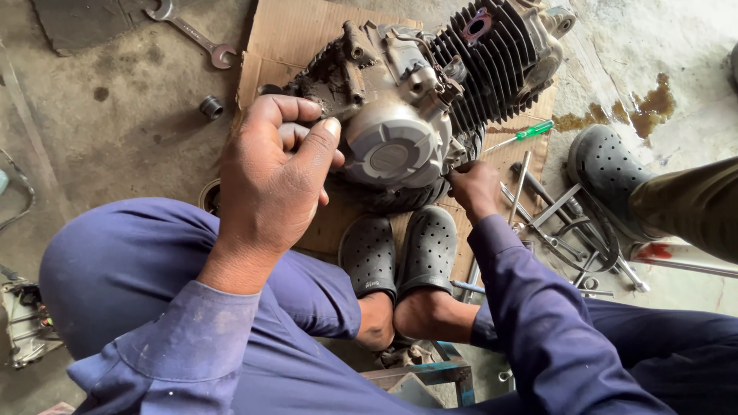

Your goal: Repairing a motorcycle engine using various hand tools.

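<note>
A greasy motorcycle engine (415,100) with a round grey side cover and black cooling fins lies on a sheet of cardboard (292,38) atop a black tyre. My left hand (273,173) rests on the engine's left end, fingers curled against the dirty casing beside the round cover. My right hand (475,188) is closed at the cover's lower right edge, apparently gripping a small tool whose tip meets the casing; the tool itself is mostly hidden. My feet in dark perforated clogs (400,250) sit just below the engine.
A combination spanner (192,32) and a small socket (211,107) lie on the concrete at upper left. A green-handled screwdriver (530,132) and several long metal tools (553,223) lie to the right. Another person's clog and trouser leg (615,177) stand at right, near an oil stain (653,100).
</note>
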